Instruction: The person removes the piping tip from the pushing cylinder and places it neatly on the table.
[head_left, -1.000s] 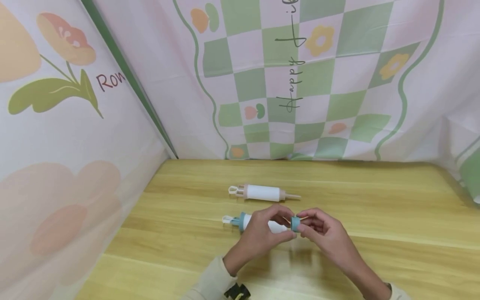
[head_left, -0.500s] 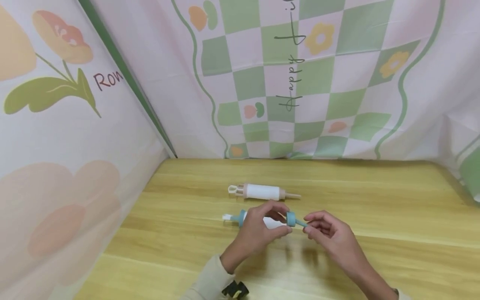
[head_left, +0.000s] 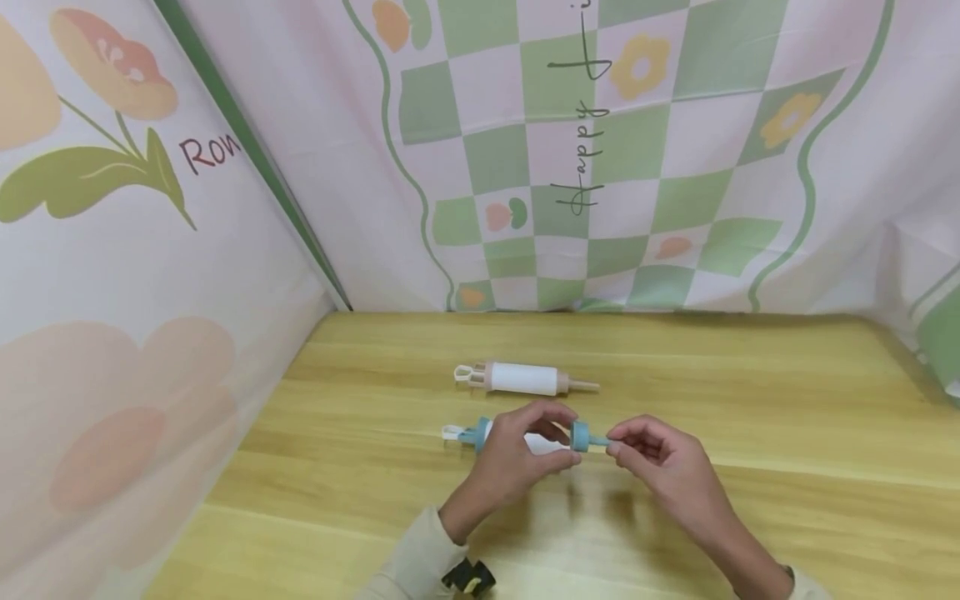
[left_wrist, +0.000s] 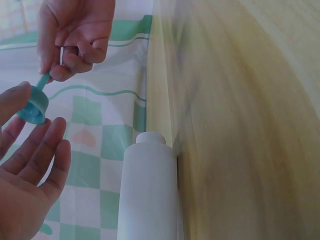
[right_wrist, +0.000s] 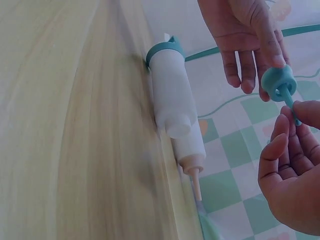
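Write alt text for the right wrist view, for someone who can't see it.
The left hand pinches a teal cap while the right hand pinches its thin stem. A white tube with a teal collar lies on the wooden table, near a pink-tipped tube.

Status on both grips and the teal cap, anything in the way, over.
Left grip pinches teal cap; right grip pinches teal spout. White bottle lying on table, neck uncapped. No obstruction visible.
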